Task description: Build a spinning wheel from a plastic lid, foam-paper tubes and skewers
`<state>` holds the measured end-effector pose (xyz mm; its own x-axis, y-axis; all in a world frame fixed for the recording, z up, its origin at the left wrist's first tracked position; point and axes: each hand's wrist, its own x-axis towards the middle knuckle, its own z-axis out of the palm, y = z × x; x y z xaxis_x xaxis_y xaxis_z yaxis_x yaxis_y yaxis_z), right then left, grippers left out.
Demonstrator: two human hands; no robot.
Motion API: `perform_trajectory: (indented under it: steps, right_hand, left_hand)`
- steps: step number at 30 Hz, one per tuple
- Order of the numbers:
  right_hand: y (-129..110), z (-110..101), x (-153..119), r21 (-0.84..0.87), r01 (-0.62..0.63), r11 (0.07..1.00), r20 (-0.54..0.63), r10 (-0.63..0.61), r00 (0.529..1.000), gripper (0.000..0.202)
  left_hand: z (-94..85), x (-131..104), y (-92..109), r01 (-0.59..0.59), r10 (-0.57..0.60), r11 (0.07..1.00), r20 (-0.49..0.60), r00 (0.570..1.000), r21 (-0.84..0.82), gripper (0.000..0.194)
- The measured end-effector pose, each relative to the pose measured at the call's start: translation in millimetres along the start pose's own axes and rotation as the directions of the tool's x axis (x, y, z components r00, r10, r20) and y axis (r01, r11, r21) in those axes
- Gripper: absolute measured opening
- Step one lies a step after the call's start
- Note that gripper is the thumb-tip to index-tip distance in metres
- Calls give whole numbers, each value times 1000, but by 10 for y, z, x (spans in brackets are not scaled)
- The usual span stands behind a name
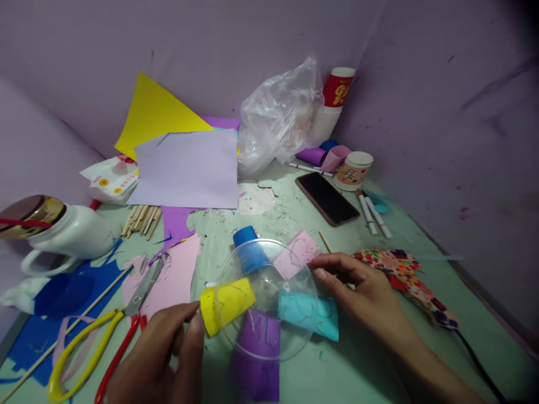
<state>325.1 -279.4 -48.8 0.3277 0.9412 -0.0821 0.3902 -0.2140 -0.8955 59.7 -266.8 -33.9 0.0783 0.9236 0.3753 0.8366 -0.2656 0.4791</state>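
Reaching toward the near edge, a purple paper piece [259,359] overlaps a clear plastic disc [266,289] over the green table [337,373]. At left, the left hand [158,353] curls by a yellow piece [227,303]; I can't tell whether it pinches. At right, near a turquoise piece [309,314], the right hand [366,289] has thumb and forefinger at the disc's rim; whether they grip, I can't tell. Farther off are a blue piece [250,249], a phone [327,197] on the right, and a plastic bag [278,120].
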Motion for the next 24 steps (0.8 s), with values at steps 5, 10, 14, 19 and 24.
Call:
perform_trajectory:
  steps: [5, 10, 14, 19, 24]
  right_hand:
    - [-8, 31, 9, -8, -15, 1000, -2, 15, 1000, 17]
    - [-30, 39, 12, 40, -37, 999, 9, 37, 999, 17]
    - [-50, 34, 22, 68, -45, 997, 7, 44, 999, 16]
    - [6, 20, -2, 92, -109, 990, 29, 107, 994, 21]
    - [113, -5, -39, 139, -203, 969, 1, 205, 979, 29]
  left_hand:
    - [157, -19, 112, -31, 29, 998, 40, 999, 59, 22]
    - [201, -25, 115, -50, 48, 994, 28, 998, 96, 21]
    - [178, -17, 159, 52, -54, 998, 83, 995, 33, 21]
    - [106, 67, 161, 93, -92, 995, 17, 996, -32, 17]
    - [30, 140, 79, 187, -197, 975, -82, 977, -120, 18]
